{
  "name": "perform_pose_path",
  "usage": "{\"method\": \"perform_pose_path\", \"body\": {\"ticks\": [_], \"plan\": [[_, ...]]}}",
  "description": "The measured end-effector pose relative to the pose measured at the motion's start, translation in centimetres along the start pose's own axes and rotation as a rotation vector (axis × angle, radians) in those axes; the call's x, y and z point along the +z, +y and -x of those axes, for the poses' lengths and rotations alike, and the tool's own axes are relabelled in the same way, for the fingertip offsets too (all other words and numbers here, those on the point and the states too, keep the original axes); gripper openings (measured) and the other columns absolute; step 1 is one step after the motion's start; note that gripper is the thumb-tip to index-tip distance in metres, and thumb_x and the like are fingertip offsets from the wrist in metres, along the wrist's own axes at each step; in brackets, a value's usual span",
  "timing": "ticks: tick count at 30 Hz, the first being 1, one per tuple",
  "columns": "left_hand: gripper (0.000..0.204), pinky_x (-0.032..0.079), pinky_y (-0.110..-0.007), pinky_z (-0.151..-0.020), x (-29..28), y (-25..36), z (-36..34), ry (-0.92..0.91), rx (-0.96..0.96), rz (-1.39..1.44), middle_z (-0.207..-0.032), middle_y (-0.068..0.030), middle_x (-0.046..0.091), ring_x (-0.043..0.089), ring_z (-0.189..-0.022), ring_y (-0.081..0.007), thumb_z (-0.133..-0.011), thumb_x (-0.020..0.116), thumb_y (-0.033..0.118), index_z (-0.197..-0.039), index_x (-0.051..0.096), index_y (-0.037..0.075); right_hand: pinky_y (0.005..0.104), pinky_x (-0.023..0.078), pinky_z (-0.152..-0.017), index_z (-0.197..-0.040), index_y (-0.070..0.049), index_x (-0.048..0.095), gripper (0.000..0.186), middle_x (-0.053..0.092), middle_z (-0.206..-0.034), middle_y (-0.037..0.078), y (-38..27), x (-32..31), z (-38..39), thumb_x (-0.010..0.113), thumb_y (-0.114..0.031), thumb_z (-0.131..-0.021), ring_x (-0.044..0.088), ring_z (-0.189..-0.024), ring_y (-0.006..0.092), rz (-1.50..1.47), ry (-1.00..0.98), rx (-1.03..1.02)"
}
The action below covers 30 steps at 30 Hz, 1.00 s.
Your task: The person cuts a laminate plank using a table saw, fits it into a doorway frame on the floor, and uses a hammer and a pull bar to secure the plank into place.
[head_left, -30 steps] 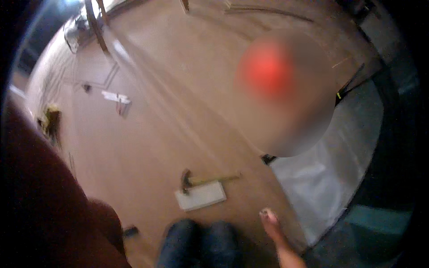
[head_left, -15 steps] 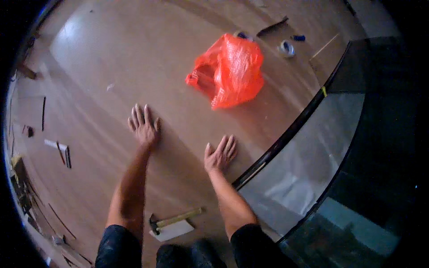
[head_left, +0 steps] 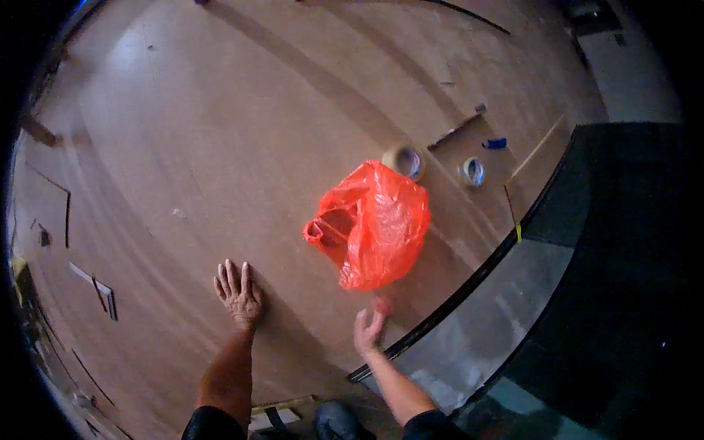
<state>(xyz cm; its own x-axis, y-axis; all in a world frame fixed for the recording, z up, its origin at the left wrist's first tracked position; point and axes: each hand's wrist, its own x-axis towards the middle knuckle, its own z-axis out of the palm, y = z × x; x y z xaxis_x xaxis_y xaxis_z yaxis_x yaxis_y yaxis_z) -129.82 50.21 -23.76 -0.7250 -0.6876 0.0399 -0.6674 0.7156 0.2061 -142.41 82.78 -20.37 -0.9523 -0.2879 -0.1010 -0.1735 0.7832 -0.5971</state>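
My left hand [head_left: 237, 301] lies palm down on the brown board surface [head_left: 183, 176], fingers spread, holding nothing. My right hand [head_left: 370, 328] is just below a crumpled red plastic bag [head_left: 385, 227], thumb and fingers apart and blurred at the tips; whether they touch the bag is unclear. Two rolls of tape [head_left: 403, 163] [head_left: 472, 171] lie beyond the bag, with a small blue piece [head_left: 495, 143] and a thin dark strip [head_left: 455, 128] near them. At the lower edge, a hammer [head_left: 286, 403] lies by a pale block [head_left: 271, 421] beside my legs [head_left: 334, 422].
A dark rail [head_left: 455, 301] curves along the right, beside a translucent sheet [head_left: 499, 315] and a dark floor [head_left: 616, 257]. A light stick [head_left: 539, 147] lies near the rail. Small pieces [head_left: 103, 290], thin strips [head_left: 67, 220] and piled scraps [head_left: 22, 279] are along the left.
Since the blurred earliest view, both hands have come onto the board. Since half a second ago, the view has shifted, the bag appears lower, and my right hand has moved nearer it.
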Motion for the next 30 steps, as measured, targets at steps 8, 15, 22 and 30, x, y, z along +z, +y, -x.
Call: {"method": "perform_pose_path", "body": {"ticks": [8, 15, 22, 30], "plan": [[0.063, 0.018, -0.060, -0.126, -1.1, 0.2, 0.2, -0.064, -0.020, 0.064, -0.165, -0.0177, 0.038, 0.029, -0.154, -0.0420, -0.084, 0.067, 0.021, -0.146, 0.061, 0.029, 0.0454, 0.044, -0.111, -0.150, 0.000, 0.042, 0.066, 0.055, -0.145, 0.020, -3.1, -5.5, -50.4, 0.060, -0.042, -0.103, 0.055, -0.132, 0.0352, 0.143, 0.368, -0.022], [0.070, 0.019, -0.059, -0.126, -1.5, 0.6, 0.2, -0.048, -0.056, 0.118, -0.165, -0.0146, 0.038, 0.033, -0.153, -0.0401, -0.078, 0.069, 0.022, -0.146, 0.061, 0.033, 0.0451, 0.049, -0.098, -0.136, -0.001, 0.057, 0.047, 0.065, -0.127, 0.016, -2.3, -4.5, -54.9, 0.058, -0.036, -0.105, 0.062, -0.115, 0.0309, 0.289, 0.285, 0.222], [0.062, 0.019, -0.059, -0.126, -3.0, 0.5, 0.1, -0.073, -0.085, 0.172, -0.165, -0.0164, 0.038, 0.031, -0.153, -0.0416, -0.085, 0.064, 0.020, -0.146, 0.061, 0.029, 0.0417, 0.051, -0.092, -0.127, -0.005, 0.062, 0.038, 0.069, -0.116, 0.012, 2.9, -7.3, -43.8, 0.058, -0.035, -0.105, 0.065, -0.102, 0.0267, -0.925, -0.383, 0.476], [0.068, 0.017, -0.056, -0.128, -0.6, 0.8, 0.9, 0.044, -0.060, 0.253, -0.167, -0.0104, 0.035, 0.026, -0.157, -0.0336, -0.081, 0.073, 0.034, -0.148, 0.058, 0.037, 0.0336, 0.052, -0.087, -0.115, -0.001, 0.063, 0.029, 0.065, -0.101, 0.009, 0.0, -20.0, -18.0, 0.058, -0.029, -0.108, 0.061, -0.097, 0.0198, -1.449, -0.105, 0.647]]}}
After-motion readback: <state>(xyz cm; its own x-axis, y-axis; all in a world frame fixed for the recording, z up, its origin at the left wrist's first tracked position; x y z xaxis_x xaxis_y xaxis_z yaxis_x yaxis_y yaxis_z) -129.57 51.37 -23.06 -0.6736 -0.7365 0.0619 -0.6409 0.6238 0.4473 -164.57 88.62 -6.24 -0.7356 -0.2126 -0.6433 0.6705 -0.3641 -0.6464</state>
